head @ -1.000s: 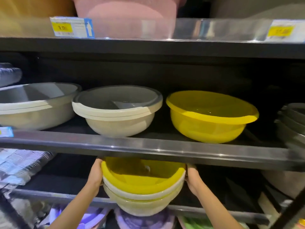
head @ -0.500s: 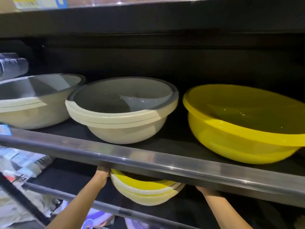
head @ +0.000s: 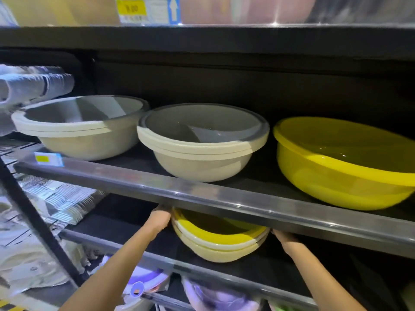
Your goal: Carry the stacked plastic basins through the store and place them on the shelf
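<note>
The stacked basins [head: 219, 240], a yellow one nested in cream ones, sit under the middle shelf board, on or just above the dark lower shelf [head: 125, 225]; I cannot tell whether they touch it. My left hand [head: 160, 217] grips the stack's left rim. My right hand [head: 283, 240] holds the right rim, its fingers partly hidden by the shelf edge [head: 224, 198] above. The back half of the stack is hidden behind that edge.
The middle shelf carries two stacks of cream basins [head: 80, 133] [head: 202, 144] and a large yellow basin [head: 345, 162]. Packaged goods [head: 58, 198] lie at the left. A black upright [head: 38, 223] slants across the left. Purple items [head: 215, 297] sit below.
The basin stack has gone deeper under the middle shelf board, and both hands followed it in. The view moved closer to the shelves and shifted slightly.
</note>
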Tool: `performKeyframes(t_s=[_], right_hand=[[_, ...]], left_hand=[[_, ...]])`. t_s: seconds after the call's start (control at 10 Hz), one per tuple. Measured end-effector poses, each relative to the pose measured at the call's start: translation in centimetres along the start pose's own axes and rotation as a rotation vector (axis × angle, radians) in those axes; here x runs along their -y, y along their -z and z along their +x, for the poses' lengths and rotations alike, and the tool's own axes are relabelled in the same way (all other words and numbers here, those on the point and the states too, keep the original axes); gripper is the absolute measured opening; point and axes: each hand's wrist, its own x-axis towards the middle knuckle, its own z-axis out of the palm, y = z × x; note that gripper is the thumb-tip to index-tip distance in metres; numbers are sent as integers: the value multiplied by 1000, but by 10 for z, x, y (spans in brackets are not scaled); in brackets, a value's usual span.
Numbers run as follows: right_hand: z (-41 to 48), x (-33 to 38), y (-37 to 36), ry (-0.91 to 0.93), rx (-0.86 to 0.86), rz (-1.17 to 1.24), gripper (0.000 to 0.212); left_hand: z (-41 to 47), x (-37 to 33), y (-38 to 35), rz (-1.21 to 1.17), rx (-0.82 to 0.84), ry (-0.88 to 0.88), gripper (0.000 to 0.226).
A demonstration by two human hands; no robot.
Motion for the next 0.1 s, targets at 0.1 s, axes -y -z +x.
performKeyframes(t_s=[0.1], right_hand=[[-40, 2, 2, 152, -24, -217, 48]], left_hand=[[-22, 2, 29, 309, 83, -184, 34]])
